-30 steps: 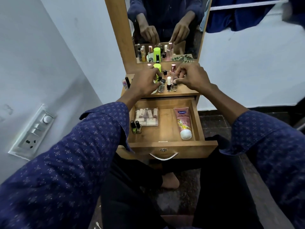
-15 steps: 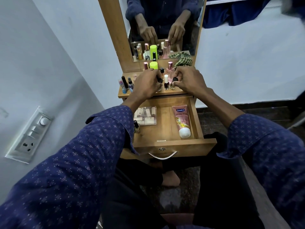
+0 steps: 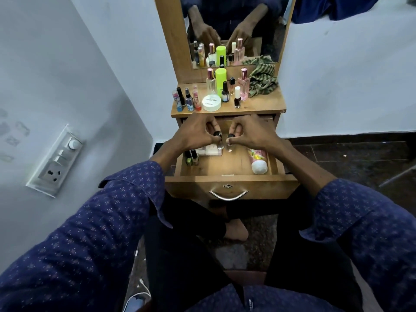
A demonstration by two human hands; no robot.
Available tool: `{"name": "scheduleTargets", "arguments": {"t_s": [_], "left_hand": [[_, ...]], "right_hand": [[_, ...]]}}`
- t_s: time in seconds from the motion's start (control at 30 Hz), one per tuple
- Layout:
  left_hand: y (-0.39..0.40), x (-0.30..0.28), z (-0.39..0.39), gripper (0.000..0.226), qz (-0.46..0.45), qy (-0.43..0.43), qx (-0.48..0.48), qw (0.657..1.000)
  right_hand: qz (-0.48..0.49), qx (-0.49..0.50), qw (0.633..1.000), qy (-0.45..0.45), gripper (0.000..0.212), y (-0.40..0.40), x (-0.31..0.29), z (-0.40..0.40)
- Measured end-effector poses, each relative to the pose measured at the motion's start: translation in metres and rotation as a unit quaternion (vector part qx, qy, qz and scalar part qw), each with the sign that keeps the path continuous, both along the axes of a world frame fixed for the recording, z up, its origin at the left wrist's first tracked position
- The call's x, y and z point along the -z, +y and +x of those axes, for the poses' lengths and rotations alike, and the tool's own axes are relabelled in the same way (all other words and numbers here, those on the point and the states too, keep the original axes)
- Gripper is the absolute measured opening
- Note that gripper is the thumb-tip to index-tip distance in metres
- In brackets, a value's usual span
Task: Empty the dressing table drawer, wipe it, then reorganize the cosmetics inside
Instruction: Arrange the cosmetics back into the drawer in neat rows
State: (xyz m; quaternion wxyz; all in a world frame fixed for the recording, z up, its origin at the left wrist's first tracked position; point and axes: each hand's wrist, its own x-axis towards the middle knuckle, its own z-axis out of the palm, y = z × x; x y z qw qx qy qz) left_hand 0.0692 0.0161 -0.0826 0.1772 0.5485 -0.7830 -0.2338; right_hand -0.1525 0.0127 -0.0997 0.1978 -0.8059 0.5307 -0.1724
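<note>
The wooden drawer (image 3: 231, 183) of the dressing table stands pulled out. My left hand (image 3: 193, 134) pinches a small black-capped nail polish bottle (image 3: 219, 140) and my right hand (image 3: 252, 134) pinches another black-capped bottle (image 3: 230, 143); both hang just above the drawer floor, side by side. Inside lie a clear compartment box (image 3: 210, 152), two upright nail polish bottles (image 3: 191, 156) at the left wall, and a pink tube (image 3: 258, 159) with a white cap at the right.
The tabletop (image 3: 258, 106) carries several bottles, a neon green can (image 3: 220, 78), a white round jar (image 3: 211, 102) and a striped green cloth (image 3: 263, 81). A mirror (image 3: 234, 30) stands behind. A wall switchboard (image 3: 56, 161) is at the left. My legs are under the drawer.
Both hands came down from the tabletop into the drawer, each carrying a small black-capped bottle taken from the row on top.
</note>
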Motion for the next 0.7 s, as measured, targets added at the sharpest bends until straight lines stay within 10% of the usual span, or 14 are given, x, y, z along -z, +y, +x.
{"name": "scheduleTargets", "arguments": {"t_s": [0.7], "left_hand": [[0.056,0.024,0.074,0.021,0.088,-0.127,-0.026,0.988]], "right_hand": [[0.061,-0.056,0.996,0.039,0.032,0.043,0.037,0.101]]}}
